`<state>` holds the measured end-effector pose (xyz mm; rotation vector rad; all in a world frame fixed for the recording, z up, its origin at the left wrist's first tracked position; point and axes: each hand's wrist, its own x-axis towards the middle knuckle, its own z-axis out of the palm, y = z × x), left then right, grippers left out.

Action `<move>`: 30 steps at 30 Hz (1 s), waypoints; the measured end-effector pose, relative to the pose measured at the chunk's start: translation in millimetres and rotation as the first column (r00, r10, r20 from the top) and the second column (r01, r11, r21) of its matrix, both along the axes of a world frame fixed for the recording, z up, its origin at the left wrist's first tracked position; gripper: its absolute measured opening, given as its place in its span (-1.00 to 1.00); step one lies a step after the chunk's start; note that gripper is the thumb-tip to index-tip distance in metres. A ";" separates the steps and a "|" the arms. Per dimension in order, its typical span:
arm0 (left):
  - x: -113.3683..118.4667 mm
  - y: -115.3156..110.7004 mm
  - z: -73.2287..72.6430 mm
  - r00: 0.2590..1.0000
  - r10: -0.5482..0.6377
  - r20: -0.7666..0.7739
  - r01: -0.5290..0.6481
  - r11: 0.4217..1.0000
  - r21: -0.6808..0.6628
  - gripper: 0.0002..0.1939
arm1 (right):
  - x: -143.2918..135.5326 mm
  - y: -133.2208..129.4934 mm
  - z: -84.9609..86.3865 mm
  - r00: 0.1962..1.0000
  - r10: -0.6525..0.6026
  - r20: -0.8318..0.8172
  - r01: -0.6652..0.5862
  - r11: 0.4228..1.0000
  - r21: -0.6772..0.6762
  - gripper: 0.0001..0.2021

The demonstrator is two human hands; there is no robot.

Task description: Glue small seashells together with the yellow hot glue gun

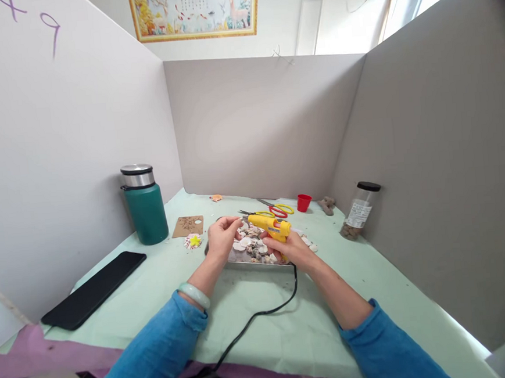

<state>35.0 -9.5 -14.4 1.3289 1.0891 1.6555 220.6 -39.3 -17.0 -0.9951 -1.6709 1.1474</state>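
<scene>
My right hand (289,249) is wrapped round the handle of a yellow hot glue gun (269,225). The gun's nozzle points left, close to the fingertips of my left hand (223,235). Those fingers are pinched together; whatever small thing they hold is too small to make out. Below both hands is a metal tray (258,265) holding seashells (253,246), some flat and white, others small and dark. My hands and the gun cover part of it. A black cord (258,314) runs from the gun toward the table's front edge.
To the left are a green bottle (146,213), a black phone-like slab (96,290), a brown card (188,226) and a small decorated disc (193,241). Behind the tray lie scissors (283,210) and a red cup (304,203). A black-lidded jar (360,211) leans at right. Panels (265,124) enclose the table.
</scene>
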 end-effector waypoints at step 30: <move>1.8 -3.3 4.5 0.994 -0.043 0.104 0.048 0.998 -0.050 -0.70 | -4.9 -1.3 -1.1 0.983 -0.132 0.125 0.122 0.989 0.082 -0.65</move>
